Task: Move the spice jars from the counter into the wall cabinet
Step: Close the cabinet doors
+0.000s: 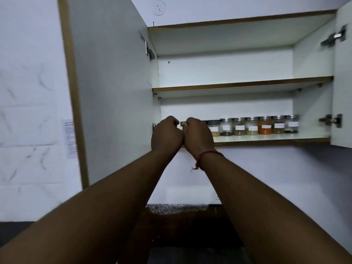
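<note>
The wall cabinet point(245, 84) hangs open, and both my arms reach up to its bottom shelf point(276, 139). Several glass spice jars point(265, 125) with metal lids and white labels stand there in a row toward the right. My left hand point(166, 133) and my right hand point(198, 134) are side by side at the left end of that row, fingers curled. A lid edge of a jar point(182, 123) peeks out between them. My hands hide the rest of it, so which hand grips it is unclear. My right wrist wears a red thread.
The left cabinet door point(110, 88) stands wide open beside my left arm, and the right door point(342, 77) is open at the frame's edge. The upper shelf point(242, 85) holds nothing visible. A dark speckled counter point(175, 208) lies below, between my forearms.
</note>
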`<state>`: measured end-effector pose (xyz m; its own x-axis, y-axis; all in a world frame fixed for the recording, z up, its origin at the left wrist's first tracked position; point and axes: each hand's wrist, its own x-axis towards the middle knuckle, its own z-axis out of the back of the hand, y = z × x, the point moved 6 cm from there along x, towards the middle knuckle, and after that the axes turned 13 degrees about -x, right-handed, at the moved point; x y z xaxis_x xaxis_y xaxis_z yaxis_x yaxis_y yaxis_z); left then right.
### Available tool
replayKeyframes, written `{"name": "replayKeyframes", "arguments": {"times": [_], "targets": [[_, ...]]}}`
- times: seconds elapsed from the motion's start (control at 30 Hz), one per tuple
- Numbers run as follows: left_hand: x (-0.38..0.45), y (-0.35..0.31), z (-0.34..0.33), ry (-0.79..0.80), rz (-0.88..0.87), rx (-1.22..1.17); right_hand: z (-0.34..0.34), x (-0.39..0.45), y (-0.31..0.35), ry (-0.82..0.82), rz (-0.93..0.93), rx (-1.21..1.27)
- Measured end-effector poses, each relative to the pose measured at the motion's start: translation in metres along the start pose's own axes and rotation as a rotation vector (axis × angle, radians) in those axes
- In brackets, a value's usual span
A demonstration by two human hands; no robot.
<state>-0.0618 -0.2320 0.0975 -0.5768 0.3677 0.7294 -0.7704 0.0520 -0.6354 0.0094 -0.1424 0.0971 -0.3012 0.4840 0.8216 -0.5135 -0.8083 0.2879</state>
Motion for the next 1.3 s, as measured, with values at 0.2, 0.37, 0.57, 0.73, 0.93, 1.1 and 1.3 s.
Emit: {"name": "replayKeyframes", "arguments": {"times": [0.2,0.37,0.57,0.73,0.93,1.1,1.3], "targets": [[-0.045,-0.045,0.094,-0.014,-0.064,-0.112,0.064,-0.050,0.075,-0.012,-0.058,0.130],[-0.075,-0.088,0.192,-0.241,-0.367,-0.194,0.106,-0.074,0.150,0.017,-0.040,0.443],[-0.072,-0.026,0.259,-0.386,-0.006,-0.276,0.080,-0.109,0.230,0.128,0.105,0.465],[-0.067,0.019,0.230,0.013,0.304,-0.387,0.054,-0.114,0.231,0.214,0.015,0.458],[-0.077,0.011,0.200,0.081,0.148,-0.443,0.075,-0.106,0.188,0.028,-0.048,0.419],[-0.075,-0.012,0.137,0.127,-0.052,-0.350,0.094,-0.090,0.126,-0.016,-0.123,0.294],[-0.069,-0.031,0.012,0.377,-0.241,-0.194,0.104,-0.062,0.042,0.008,-0.207,0.134]]}}
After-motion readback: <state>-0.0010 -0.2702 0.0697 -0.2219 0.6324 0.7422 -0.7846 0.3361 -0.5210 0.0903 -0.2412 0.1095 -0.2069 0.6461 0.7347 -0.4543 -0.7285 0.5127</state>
